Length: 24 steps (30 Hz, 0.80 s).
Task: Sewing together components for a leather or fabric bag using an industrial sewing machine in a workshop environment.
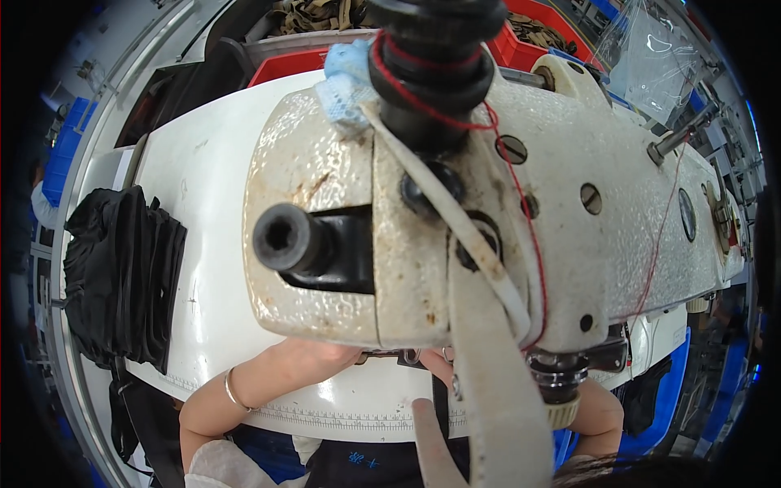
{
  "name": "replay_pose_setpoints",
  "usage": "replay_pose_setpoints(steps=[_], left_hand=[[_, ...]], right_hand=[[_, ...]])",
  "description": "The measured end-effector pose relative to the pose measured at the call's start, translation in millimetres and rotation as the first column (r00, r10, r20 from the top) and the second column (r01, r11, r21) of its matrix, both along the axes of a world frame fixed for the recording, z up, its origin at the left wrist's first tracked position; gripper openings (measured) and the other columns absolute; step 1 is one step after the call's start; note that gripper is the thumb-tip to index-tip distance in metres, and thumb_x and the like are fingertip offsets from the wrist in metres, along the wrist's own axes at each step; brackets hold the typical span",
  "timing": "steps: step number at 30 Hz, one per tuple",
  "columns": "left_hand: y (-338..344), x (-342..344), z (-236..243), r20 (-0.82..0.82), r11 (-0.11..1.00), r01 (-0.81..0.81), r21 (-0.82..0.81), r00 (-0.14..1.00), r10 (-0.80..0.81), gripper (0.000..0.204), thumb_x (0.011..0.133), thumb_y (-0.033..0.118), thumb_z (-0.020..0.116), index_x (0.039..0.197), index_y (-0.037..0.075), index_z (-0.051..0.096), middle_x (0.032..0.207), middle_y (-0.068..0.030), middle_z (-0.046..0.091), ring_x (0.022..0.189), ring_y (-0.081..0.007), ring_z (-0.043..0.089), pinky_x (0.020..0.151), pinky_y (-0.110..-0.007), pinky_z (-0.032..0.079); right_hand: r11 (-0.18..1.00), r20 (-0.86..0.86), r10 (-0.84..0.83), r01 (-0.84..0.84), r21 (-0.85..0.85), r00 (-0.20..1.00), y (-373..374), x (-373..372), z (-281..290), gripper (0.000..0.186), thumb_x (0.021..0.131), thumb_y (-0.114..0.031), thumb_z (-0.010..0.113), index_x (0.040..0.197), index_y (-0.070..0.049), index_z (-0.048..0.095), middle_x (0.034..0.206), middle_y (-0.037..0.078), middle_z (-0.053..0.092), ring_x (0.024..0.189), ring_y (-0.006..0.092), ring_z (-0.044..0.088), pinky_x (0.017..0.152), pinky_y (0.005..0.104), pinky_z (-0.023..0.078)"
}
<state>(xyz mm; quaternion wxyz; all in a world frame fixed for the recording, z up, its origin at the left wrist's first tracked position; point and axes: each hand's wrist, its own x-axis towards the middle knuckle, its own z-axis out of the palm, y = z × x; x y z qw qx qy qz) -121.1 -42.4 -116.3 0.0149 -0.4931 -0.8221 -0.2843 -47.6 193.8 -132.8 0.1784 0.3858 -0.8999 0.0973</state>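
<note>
A white sewing machine head (325, 163) fills the middle and hides most of the work under it. My left hand (329, 355) reaches in beneath its front edge, a bracelet (234, 389) on the wrist; its fingers are hidden. A few fingers with a ring, seemingly of my right hand (439, 366), show below the head, mostly covered by a pale lever (500, 390). My right forearm (598, 415) comes in behind the machine parts. Close to these fingers, a narrow black strip (440, 403) hangs over the table's near edge. Whether either hand grips anything cannot be seen.
A stack of folded black fabric pieces (122, 276) lies on the white table (203, 154) at the left. Red thread (521, 203) runs down the machine. Red bins (289, 65) with brownish pieces stand behind. A blue bin (674, 398) sits at the right.
</note>
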Motion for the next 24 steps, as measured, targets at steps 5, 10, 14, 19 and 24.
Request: replay_pose_setpoints(steps=[5,10,14,19,24], left_hand=[[2,-1,17,0.054,0.999,0.037,-0.033,0.998,-0.036,0.043,0.053,-0.003,0.067,0.096,-0.001,0.065,0.094,-0.0150,0.063,0.086,-0.0322,0.061,0.076,-0.041,0.050],[0,4,21,0.006,1.000,-0.019,-0.001,1.000,0.019,0.041,0.055,-0.001,0.066,0.096,0.001,0.066,0.096,-0.0145,0.063,0.089,-0.0315,0.061,0.079,-0.040,0.050],[4,-1,22,-0.019,0.996,0.068,-0.051,0.997,-0.069,0.043,0.056,0.002,0.064,0.099,0.004,0.068,0.098,-0.0122,0.062,0.091,-0.0293,0.060,0.077,-0.040,0.050],[5,0,22,-0.145,0.999,0.046,-0.014,0.988,-0.048,0.039,0.056,0.002,0.064,0.095,0.001,0.067,0.097,-0.0108,0.062,0.092,-0.0276,0.060,0.077,-0.041,0.051],[6,-5,17,-0.083,0.997,0.053,0.058,0.995,-0.048,0.032,0.058,0.004,0.065,0.090,0.000,0.068,0.098,-0.0111,0.062,0.096,-0.0280,0.060,0.081,-0.043,0.050]], right_hand=[[0.986,0.098,0.080,-0.064,-0.152,0.992,10,-9,1,0.033,0.082,-0.010,0.050,0.111,0.006,0.053,0.099,0.017,0.059,0.086,0.0257,0.058,0.075,0.0352,0.051],[0.891,0.203,0.322,-0.223,-0.396,0.925,13,-34,-17,0.028,0.069,-0.008,0.053,0.091,0.008,0.057,0.073,0.020,0.057,0.075,0.0362,0.053,0.068,0.0448,0.047],[0.893,0.397,0.047,0.139,-0.427,0.917,9,-15,-4,0.026,0.071,-0.012,0.056,0.089,0.005,0.061,0.081,0.019,0.059,0.080,0.0324,0.056,0.067,0.0410,0.048],[0.829,0.613,0.152,0.238,-0.507,0.775,2,-15,56,0.030,0.080,-0.013,0.055,0.105,0.001,0.063,0.101,0.011,0.062,0.093,0.0220,0.059,0.076,0.0337,0.051],[0.999,0.280,0.034,-0.026,-0.031,0.959,-10,-10,44,0.038,0.091,-0.009,0.050,0.127,0.002,0.047,0.125,0.015,0.054,0.118,0.0245,0.051,0.101,0.0336,0.040]])
